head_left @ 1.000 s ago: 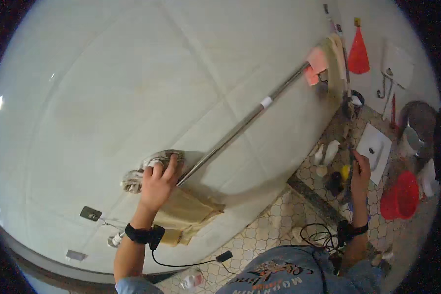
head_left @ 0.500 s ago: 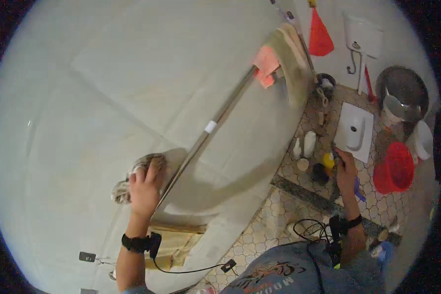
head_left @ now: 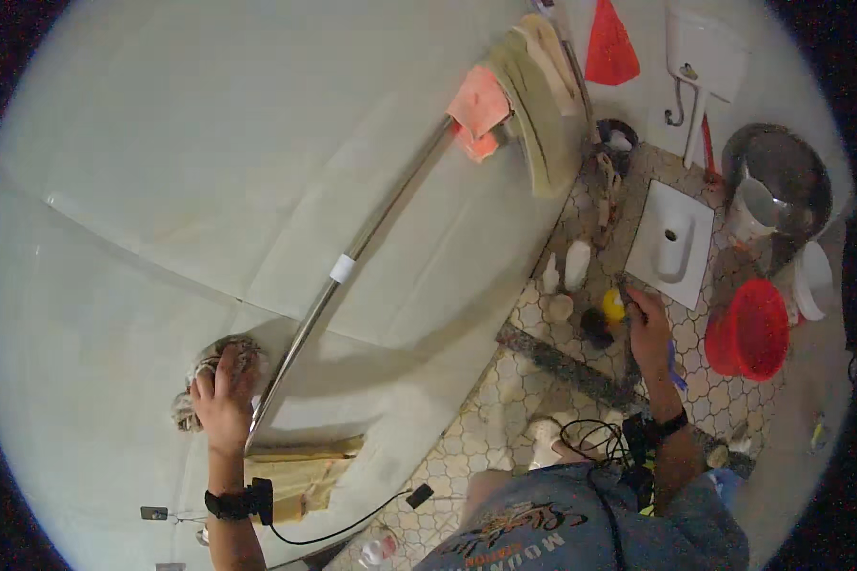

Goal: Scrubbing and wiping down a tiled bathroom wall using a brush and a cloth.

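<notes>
One rag (head_left: 221, 371) under left hand (head_left: 224, 404), one rail (head_left: 352, 265)

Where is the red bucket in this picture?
In the head view, the red bucket sits on the tiled floor at the right, just right of the right hand and below the metal basin.

Pale tiled wall (head_left: 209, 143), hexagon-tiled floor (head_left: 505, 419), white squat toilet (head_left: 671, 240), red bucket (head_left: 750, 328).

Left hand (head_left: 224, 404) on rag (head_left: 221, 364)
</notes>
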